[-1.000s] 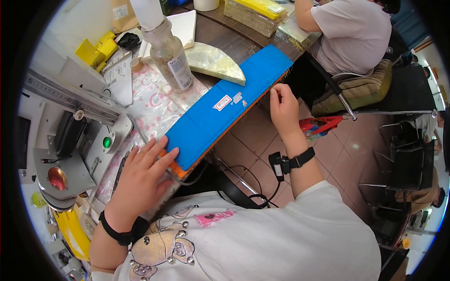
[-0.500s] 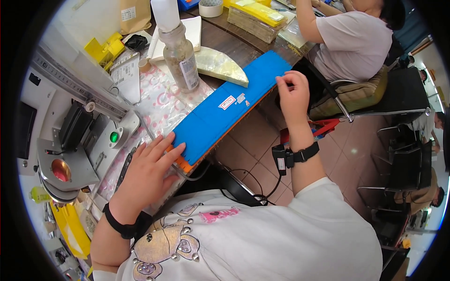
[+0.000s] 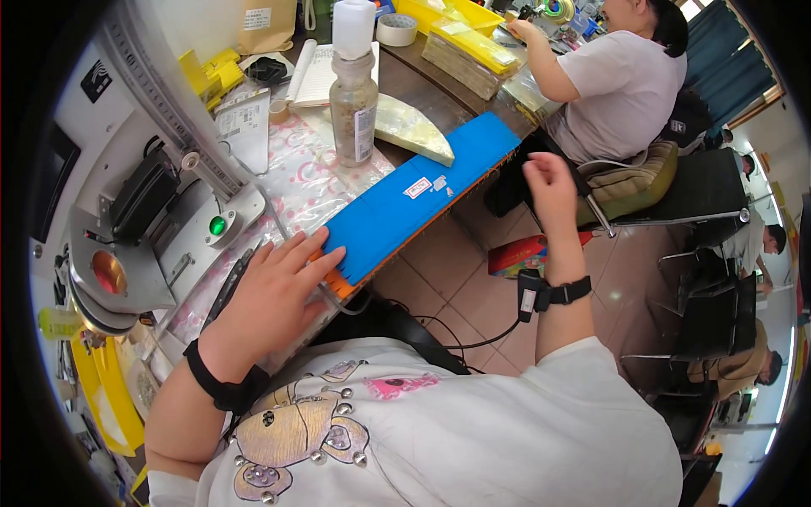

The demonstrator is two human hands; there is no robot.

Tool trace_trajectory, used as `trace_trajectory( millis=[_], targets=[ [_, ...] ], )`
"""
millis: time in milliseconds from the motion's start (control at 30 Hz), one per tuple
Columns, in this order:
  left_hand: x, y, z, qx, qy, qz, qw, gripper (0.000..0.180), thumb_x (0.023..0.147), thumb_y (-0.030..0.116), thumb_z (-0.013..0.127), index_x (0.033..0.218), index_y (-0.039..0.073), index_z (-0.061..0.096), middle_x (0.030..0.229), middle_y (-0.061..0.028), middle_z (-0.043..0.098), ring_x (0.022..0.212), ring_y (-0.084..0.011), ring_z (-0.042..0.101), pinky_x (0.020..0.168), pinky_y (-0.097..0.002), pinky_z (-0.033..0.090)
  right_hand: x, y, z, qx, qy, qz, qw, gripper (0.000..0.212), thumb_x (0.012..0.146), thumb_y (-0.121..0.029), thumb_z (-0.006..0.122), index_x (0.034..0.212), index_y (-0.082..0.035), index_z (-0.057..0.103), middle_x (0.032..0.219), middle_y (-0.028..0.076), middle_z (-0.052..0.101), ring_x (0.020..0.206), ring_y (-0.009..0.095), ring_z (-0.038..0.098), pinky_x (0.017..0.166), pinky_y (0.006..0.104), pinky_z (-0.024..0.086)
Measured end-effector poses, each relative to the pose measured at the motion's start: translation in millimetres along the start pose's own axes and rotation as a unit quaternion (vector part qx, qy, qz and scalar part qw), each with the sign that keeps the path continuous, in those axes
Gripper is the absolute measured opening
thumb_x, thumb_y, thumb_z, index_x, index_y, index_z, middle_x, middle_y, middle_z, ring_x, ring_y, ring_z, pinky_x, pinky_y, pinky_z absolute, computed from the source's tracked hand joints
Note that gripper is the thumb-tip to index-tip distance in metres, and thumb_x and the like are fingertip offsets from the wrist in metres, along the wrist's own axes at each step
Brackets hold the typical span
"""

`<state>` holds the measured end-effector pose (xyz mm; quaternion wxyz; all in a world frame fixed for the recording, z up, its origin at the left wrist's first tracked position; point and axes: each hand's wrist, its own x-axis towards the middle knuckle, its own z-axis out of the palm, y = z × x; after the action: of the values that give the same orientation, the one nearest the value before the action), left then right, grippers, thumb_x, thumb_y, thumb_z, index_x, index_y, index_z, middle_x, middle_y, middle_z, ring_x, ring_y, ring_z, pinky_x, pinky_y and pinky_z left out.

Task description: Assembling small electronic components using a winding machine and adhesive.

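Note:
A long blue board (image 3: 389, 218) with an orange edge and several small stickers lies along the table's right edge. My left hand (image 3: 274, 283) lies open at the board's near end, fingers spread, with fingertips on its corner. Off the board's far right side, my right hand (image 3: 553, 188) hangs in the air with its fingers curled together. Whether anything is between those fingers I cannot make out. A pale, half-moon-shaped slab (image 3: 412, 128) rests against the board's left side. Beside it stands a clear bottle (image 3: 351, 118) with a white top and granular contents.
An instrument with a ruled upright column and a green button (image 3: 218, 226) stands at left. An open notebook (image 3: 325, 74), a tape roll (image 3: 396, 30) and yellow trays (image 3: 473, 46) lie farther back. A seated co-worker (image 3: 621, 93) is at the far right, near black chairs (image 3: 710, 190).
My right hand has moved right and slightly down, away from the board's edge. My left hand keeps its place at the board's near end. The whole view has shifted slightly.

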<state>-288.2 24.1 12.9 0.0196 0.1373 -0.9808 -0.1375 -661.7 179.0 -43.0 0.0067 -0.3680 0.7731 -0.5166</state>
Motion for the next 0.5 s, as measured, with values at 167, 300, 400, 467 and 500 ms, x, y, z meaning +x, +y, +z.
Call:
trace_trajectory(
  millis=[167,300,400,467,500],
  targets=[
    [-2.0,-2.0,2.6,-0.005,0.012,0.004,1.0,0.07,0.066,0.011,0.076,0.129,0.016,0.047,0.138,-0.012,0.042,0.121,-0.0315,0.045,0.098,-0.0435,0.037,-5.0,-12.5,25.2,-0.186,-0.068,-0.066,0.978,0.02,0.08,-0.016,0.064,0.095,-0.004,0.059,0.082,0.011,0.059,0.076,0.029,0.058,0.068,0.0368,0.048],
    [-2.0,-2.5,3.8,-0.008,0.016,0.008,1.0,0.07,0.065,0.01,0.076,0.129,0.015,0.047,0.138,-0.0129,0.042,0.12,-0.0309,0.046,0.097,-0.0428,0.038,-6.6,-11.4,28.2,-0.353,-0.038,-0.221,0.908,0.008,0.082,-0.013,0.058,0.084,-0.005,0.056,0.08,0.012,0.057,0.078,0.033,0.055,0.066,0.043,0.045],
    [-1.5,-3.2,4.9,-0.01,0.018,0.007,1.0,0.07,0.064,0.01,0.076,0.128,0.015,0.048,0.137,-0.0133,0.042,0.12,-0.0307,0.046,0.096,-0.0422,0.038,-7.8,-3.9,25.1,-0.335,-0.035,-0.232,0.912,0.007,0.083,-0.012,0.057,0.081,-0.005,0.055,0.079,0.013,0.056,0.078,0.034,0.054,0.065,0.0446,0.044],
    [-1.1,-3.5,4.6,-0.013,0.018,0.008,1.0,0.07,0.064,0.009,0.076,0.128,0.015,0.048,0.137,-0.0133,0.043,0.12,-0.0306,0.046,0.096,-0.042,0.038,-7.6,5.8,22.1,-0.317,-0.029,-0.239,0.917,0.007,0.082,-0.011,0.057,0.082,-0.005,0.055,0.078,0.013,0.056,0.077,0.034,0.054,0.065,0.0447,0.043],
    [-0.9,-3.6,4.3,-0.015,0.018,0.008,1.0,0.07,0.063,0.009,0.076,0.127,0.014,0.049,0.137,-0.0133,0.043,0.12,-0.0306,0.046,0.097,-0.0417,0.038,-7.6,10.2,20.2,-0.293,-0.012,-0.218,0.931,0.007,0.082,-0.01,0.057,0.081,-0.004,0.055,0.078,0.014,0.055,0.076,0.034,0.054,0.064,0.0443,0.043]
  ],
)
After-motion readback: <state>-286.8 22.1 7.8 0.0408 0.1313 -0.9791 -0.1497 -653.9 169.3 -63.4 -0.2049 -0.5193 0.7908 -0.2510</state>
